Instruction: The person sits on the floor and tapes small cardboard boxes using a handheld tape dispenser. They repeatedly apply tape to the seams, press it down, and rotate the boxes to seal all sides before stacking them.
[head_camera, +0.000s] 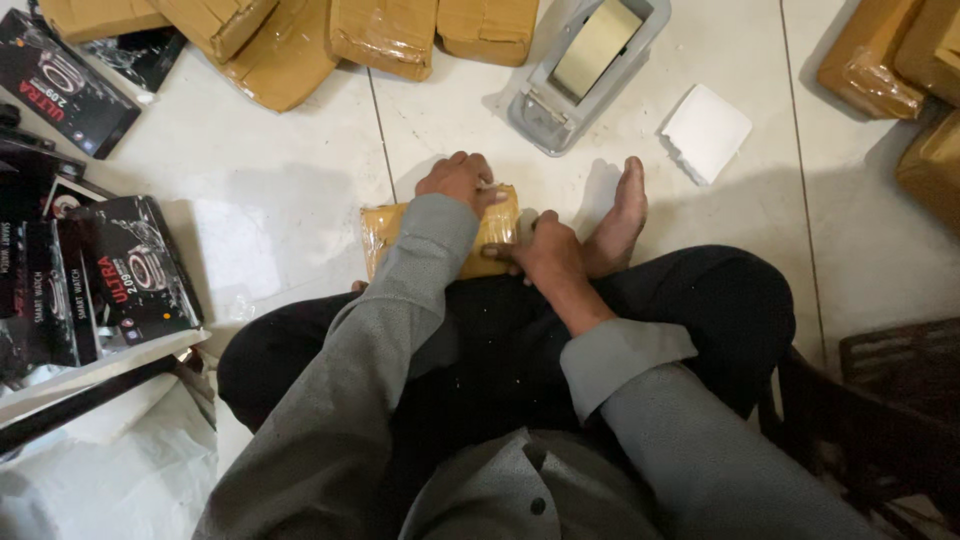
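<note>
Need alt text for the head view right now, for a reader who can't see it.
Seated on a tiled floor, a person presses the left hand and right hand onto a brown taped parcel. A grey tape dispenser and more brown parcels lie beyond.

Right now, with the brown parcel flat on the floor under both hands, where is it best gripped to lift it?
Probably by its two short ends, coming from left and right. The parcel lies flat and long across the person's front, so the ends are the narrow span. The left hand presses its top and the right hand its near right edge; the left end is bare.
</note>
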